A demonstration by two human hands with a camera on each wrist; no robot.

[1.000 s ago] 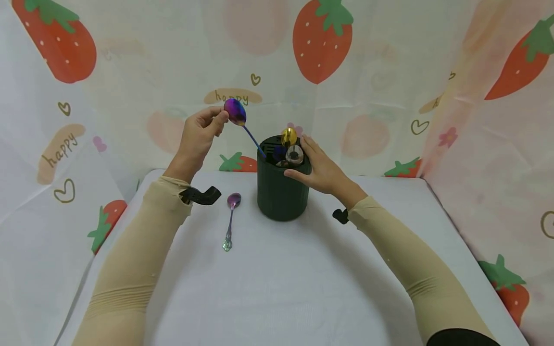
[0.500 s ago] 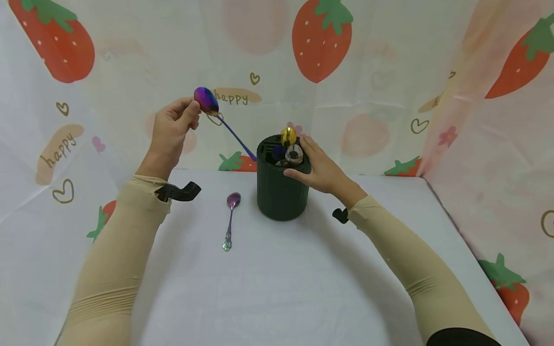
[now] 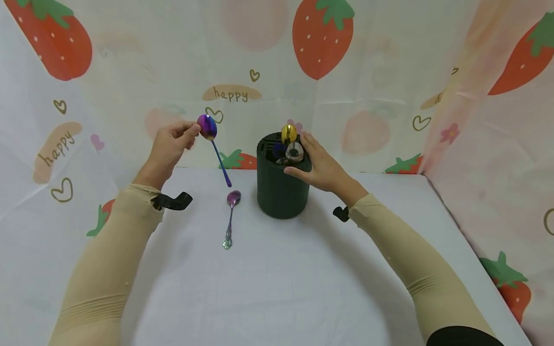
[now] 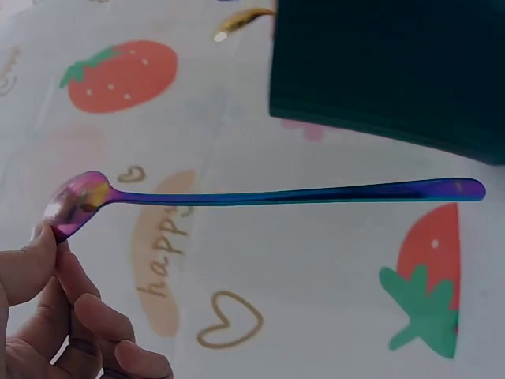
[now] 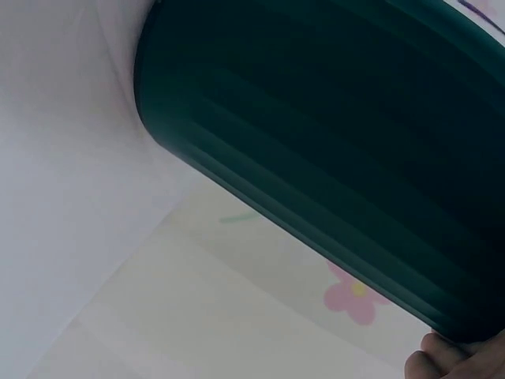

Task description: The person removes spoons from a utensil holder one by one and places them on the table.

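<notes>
Strawberry-printed cloth [image 3: 182,57] behind, white table [image 3: 277,278] below, and here stands the dark green holder [image 3: 281,192], upright. The right hand [image 3: 322,166] has it by the rim, thumb on the near side, fingers round the back. Across to the left hand [image 3: 170,144], and it's a fine pinch: thumb and forefinger on the edge of the bowl of the long spoon [image 3: 211,136]! The spoon lies beyond the fingertips, in the air left of the holder, bowl up, handle slanting down and away. A small spoon [image 3: 231,218] lies on the table, bowl toward the backdrop, while a gold spoon bowl [image 3: 288,133] and a silver spoon bowl [image 3: 295,152] poke out of the holder. Now the left wrist view: the long handle's full run, its plain rounded end free, a detail small from the head. And the right wrist view gives us the holder's ridged side, too dark overhead to read well.
</notes>
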